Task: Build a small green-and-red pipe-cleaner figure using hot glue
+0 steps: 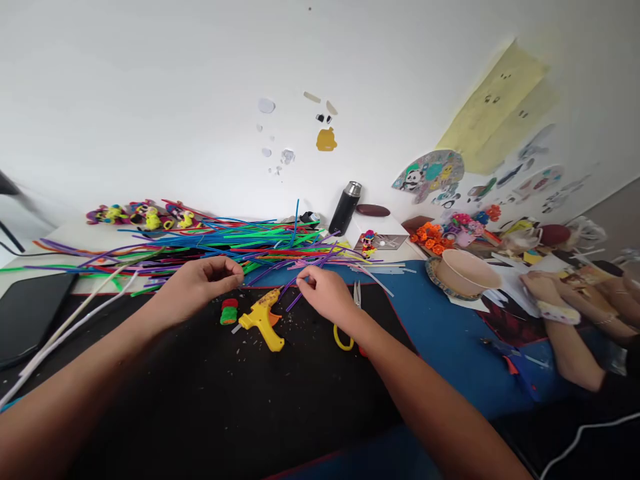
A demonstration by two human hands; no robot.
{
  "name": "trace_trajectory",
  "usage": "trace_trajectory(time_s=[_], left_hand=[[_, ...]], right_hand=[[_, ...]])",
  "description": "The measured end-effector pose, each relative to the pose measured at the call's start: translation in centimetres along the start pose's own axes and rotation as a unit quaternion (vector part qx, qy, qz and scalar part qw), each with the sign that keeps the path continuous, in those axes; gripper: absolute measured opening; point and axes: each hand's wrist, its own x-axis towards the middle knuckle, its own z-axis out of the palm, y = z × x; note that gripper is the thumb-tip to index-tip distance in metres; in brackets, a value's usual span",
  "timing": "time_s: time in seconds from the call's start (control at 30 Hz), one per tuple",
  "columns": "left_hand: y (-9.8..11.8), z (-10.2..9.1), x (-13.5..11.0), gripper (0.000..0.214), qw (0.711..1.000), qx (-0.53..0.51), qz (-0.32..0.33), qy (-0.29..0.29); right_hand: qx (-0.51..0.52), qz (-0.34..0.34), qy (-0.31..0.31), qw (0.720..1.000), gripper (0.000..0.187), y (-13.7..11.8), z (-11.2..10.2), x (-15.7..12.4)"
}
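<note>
L hand [197,288] sits at the near edge of the stem pile [225,241]. Its fingers [234,277] are curled shut in a pinch; can't tell if anything is in it. R hand [327,295] is just to the right, thumb & forefinger closed on a purple stem [291,303]. That stem slants down-left from the pinch toward the glue gun [263,323]. The hands are near each other but apart, both over the far part of the black mat [200,400].

The glue gun, yellow, lies on its side on the mat btw the two hands. A green-red lump [229,312] lies just left of it. Scissors [345,337] w/ a yellow handle lie beside the R wrist, partly hidden by it.

The pile, many colours, spreads across the back of the bench [85,233]. A black flask [345,208] stands upright behind it by the wall. A row of small figures [143,215] sits at the back left.

To the right are a blue mat [440,333] and a bowl [465,272]. Another person's hands [545,293] rest on papers at the far right. At left a dark tablet [30,313] lies flat, w/ white stems [75,320] trailing past it.
</note>
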Motion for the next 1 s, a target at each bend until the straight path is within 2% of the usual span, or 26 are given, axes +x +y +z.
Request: trace_trajectory(time_s=[0.1,0.2,0.37,0.57,0.73,0.9,1.0], left_hand=[[-0.1,-0.1,0.0,0.062,1.000,-0.008,0.000,0.007],[-0.4,-0.2,0.3,0.064,1.000,-0.011,-0.015,0.010],[-0.7,-0.1,0.7,0.068,0.999,-0.019,-0.048,0.000],[-1.0,0.1,0.8,0.059,0.998,-0.023,-0.052,-0.003],[-0.9,0.3,0.7,0.053,0.998,-0.041,-0.038,0.005],[-0.7,0.5,0.6,0.050,0.996,-0.072,-0.043,0.014],[-0.5,0.5,0.6,0.048,0.995,-0.086,-0.042,0.014]], right_hand=[[-0.043,0.035,0.001,0.998,0.016,2.0,-1.5,0.2],[-0.087,0.063,-0.016,0.994,0.021,3.6,-2.1,0.3],[-0.141,0.090,-0.050,0.985,0.029,5.3,-1.6,0.4],[-0.153,0.088,-0.061,0.983,0.024,6.1,-1.0,0.4],[-0.119,0.080,-0.024,0.989,0.012,6.3,-0.5,-0.4],[-0.017,0.100,0.042,0.994,0.020,6.7,-0.5,-1.2],[0.084,0.085,0.045,0.992,0.029,6.3,-0.3,-1.5]])
